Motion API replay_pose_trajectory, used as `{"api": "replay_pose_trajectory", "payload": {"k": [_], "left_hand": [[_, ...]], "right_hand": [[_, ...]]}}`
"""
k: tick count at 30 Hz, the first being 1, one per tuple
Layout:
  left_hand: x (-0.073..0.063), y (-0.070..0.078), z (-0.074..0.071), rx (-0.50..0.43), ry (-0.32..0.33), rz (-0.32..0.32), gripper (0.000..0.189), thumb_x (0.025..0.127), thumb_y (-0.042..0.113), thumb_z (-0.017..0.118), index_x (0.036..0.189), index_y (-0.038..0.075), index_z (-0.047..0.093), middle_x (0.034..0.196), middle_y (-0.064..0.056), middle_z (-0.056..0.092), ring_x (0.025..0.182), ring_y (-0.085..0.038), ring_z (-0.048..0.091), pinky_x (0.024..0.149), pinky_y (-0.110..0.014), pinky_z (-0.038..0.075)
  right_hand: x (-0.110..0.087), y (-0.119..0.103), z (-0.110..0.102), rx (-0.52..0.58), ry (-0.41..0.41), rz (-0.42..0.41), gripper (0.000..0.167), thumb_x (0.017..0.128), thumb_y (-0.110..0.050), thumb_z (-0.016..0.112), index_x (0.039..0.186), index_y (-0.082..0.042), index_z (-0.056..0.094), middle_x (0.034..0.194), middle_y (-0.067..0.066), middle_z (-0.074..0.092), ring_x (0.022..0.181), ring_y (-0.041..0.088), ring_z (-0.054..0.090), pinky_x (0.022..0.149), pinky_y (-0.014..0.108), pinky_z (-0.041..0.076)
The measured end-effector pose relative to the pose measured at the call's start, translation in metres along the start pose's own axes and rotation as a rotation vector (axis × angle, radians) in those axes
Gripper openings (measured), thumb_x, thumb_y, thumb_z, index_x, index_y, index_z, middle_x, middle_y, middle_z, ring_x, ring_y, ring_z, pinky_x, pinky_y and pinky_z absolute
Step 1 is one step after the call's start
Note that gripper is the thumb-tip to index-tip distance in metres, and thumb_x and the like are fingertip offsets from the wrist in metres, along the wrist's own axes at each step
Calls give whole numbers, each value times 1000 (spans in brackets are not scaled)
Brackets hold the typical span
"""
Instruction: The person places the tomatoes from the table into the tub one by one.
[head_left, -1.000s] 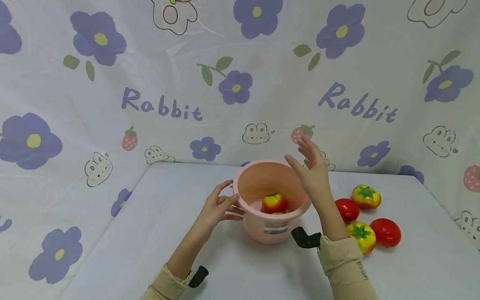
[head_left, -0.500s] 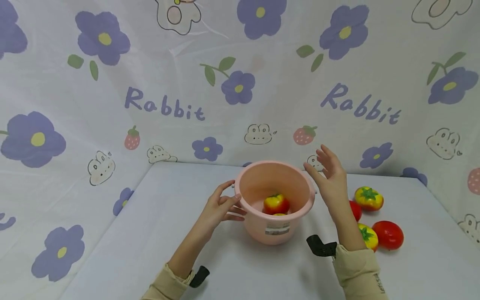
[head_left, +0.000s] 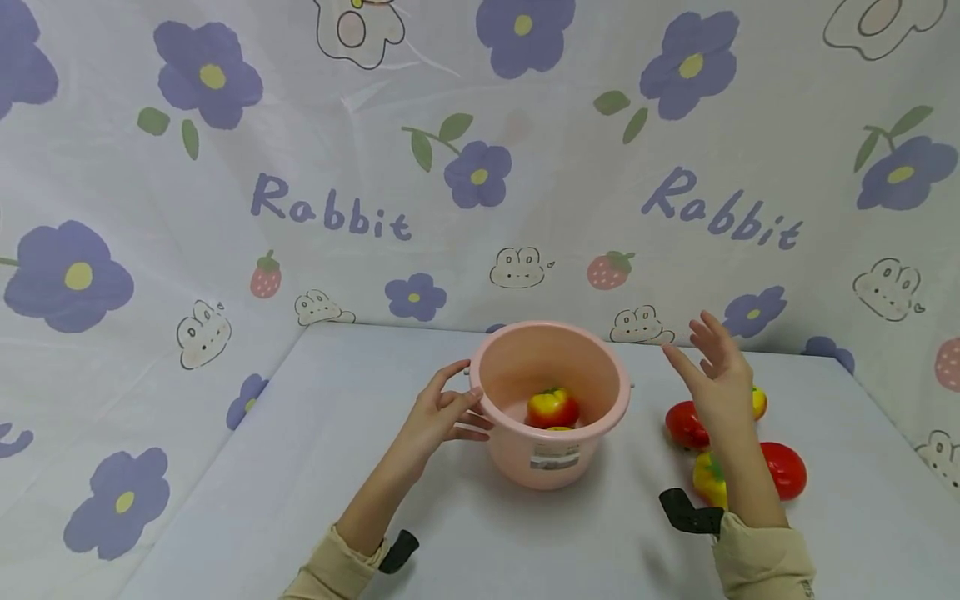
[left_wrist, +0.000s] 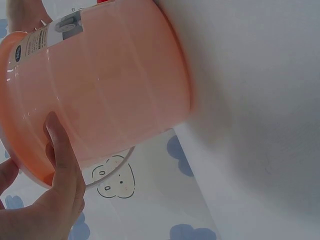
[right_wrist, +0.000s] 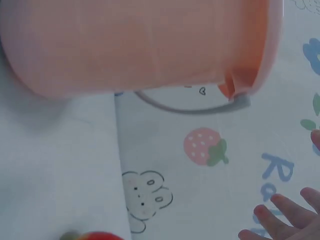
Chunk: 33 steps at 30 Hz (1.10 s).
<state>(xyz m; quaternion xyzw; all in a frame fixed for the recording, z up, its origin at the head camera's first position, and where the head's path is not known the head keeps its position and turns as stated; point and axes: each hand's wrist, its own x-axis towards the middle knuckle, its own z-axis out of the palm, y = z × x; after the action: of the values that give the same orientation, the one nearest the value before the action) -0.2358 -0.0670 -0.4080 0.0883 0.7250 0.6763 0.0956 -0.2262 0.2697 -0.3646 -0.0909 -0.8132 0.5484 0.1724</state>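
Observation:
A pale pink bucket (head_left: 510,457) stands upright on the white table, holding a red-and-yellow tomato (head_left: 552,408) and part of another below it. My left hand (head_left: 442,417) grips its left rim, thumb at the edge and fingers (left_wrist: 61,145) against the outer wall in the left wrist view. My right hand (head_left: 722,396) is raised to the right of the bucket, fingers spread and holding nothing. In the head view it overlaps several loose tomatoes: a red one (head_left: 686,425), a yellow one (head_left: 707,479), another red one (head_left: 786,471) and a mostly hidden yellow one (head_left: 760,403).
The bucket's thin handle (right_wrist: 190,110) hangs down at the far side. Behind the table (head_left: 360,383) rises a white cloth (head_left: 450,75) printed with flowers, rabbits and strawberries. Black wrist mounts (head_left: 690,512) stick out from both sleeves.
My right hand has moved right and slightly down, from over the bucket's right rim to the loose tomatoes. The left hand has kept its hold on the rim; the bucket stays put.

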Motion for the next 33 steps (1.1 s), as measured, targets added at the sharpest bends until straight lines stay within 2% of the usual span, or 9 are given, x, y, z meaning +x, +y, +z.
{"api": "replay_pose_trajectory", "payload": {"k": [12,17,25,33], "left_hand": [[-1,0,0,-1,3,-1,60,96,32,61,148,23,33,108,-21,68,91,-30,74,80,-41,62],[-1,0,1,3,5,-2,60,96,31,61,148,23,33,108,-21,68,91,-31,74,80,-43,61],[0,0,0,-5,-3,2,58,97,32,60,148,24,33,108,-22,68,90,-29,74,79,-40,62],[1,-1,-1,5,-5,2,59,96,33,60,148,24,33,108,-22,68,91,-29,74,80,-42,62]], "right_hand": [[-4,18,-24,-68,25,5,71,97,-38,58,156,-30,19,161,9,30,148,32,29,119,55,27],[-7,26,-33,-81,40,42,72,96,-41,58,156,-34,18,161,9,28,149,32,27,119,54,27],[-11,41,-45,-102,51,89,73,97,-44,55,156,-33,15,162,10,26,150,30,24,121,53,23],[-13,57,-57,-93,85,149,71,96,-46,54,155,-38,15,162,5,25,151,26,23,122,51,22]]}}
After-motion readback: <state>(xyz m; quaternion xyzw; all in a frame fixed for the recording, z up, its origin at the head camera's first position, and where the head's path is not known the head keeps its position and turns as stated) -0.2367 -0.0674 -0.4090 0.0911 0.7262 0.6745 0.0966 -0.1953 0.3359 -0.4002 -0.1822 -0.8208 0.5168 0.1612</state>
